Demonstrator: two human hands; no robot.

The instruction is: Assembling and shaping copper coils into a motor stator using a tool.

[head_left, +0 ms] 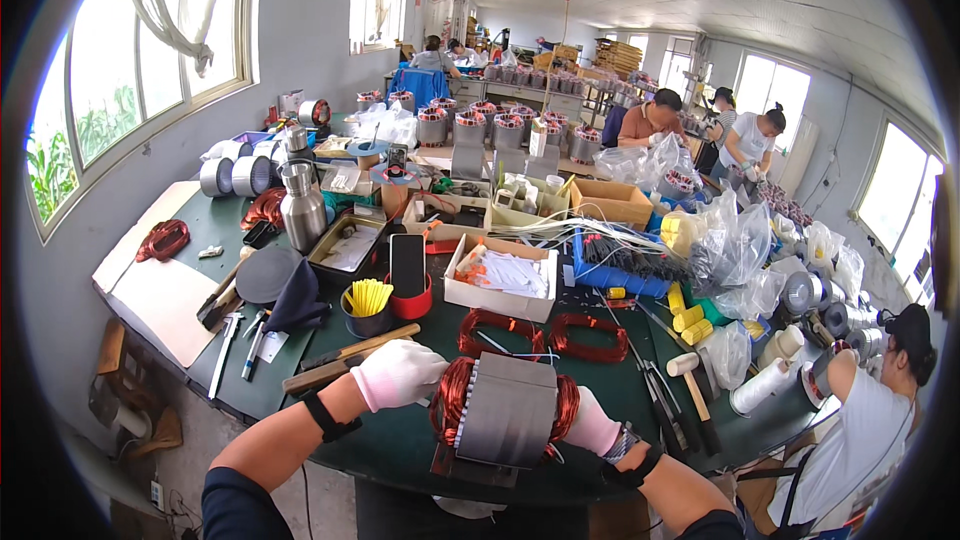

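Observation:
A grey steel motor stator [508,408] lies on its side at the table's near edge. A red copper winding [455,402] bulges from its left end, and another winding [566,410] from its right. My left hand [402,374], in a white glove, is at the upper left of the left winding with its fingers drawn together; whatever is between them is hidden. Against the right winding rests my gloved right hand [592,422], its fingers hidden by the winding and stator. Two loose copper coils [500,332] [590,337] lie just beyond the stator.
Hammers [345,355] and calipers [226,355] lie to the left. A phone [407,265] stands in a red holder, beside a cup of yellow strips [368,300]. Beyond is a white box of paper slips [500,275]. At right are a mallet [690,375] and thread spools [760,387]; a co-worker [850,430] sits there.

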